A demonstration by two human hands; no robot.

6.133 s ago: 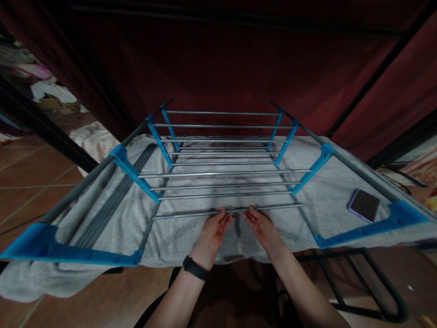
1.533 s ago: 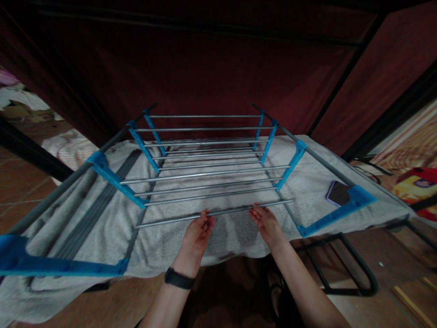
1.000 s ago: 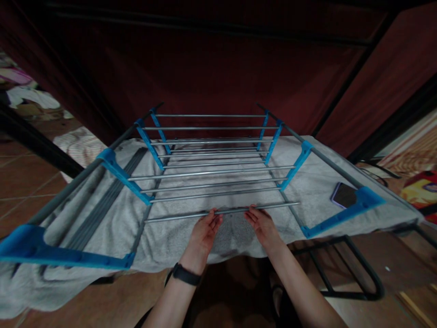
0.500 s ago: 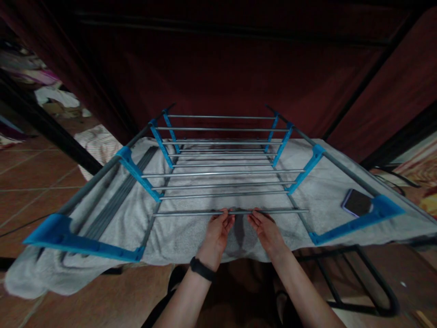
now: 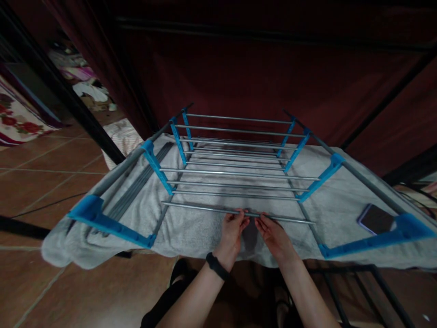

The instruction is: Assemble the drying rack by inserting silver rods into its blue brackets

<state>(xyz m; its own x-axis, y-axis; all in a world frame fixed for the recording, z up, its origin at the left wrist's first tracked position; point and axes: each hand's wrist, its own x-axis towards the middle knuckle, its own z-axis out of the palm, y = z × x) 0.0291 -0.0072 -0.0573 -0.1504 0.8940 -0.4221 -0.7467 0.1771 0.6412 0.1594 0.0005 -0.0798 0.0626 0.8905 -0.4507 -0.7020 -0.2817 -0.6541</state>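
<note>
A loose grey metal rod lies crosswise at the near end of a drying rack with blue plastic brackets. My left hand and my right hand both pinch the rod near its middle, close together, fingertips curled over it. A black band sits on my left wrist. The rack rests on a grey towel spread over a low surface.
A phone lies on the towel at the right, beside a blue bracket. Spare grey rods lie along the rack's left side. A dark red curtain hangs behind. Brown tiled floor and scattered clothes are at the left.
My hands, spread apart on the rod earlier, have come together near its middle. The view has swung left, so the rack sits further right in the picture.
</note>
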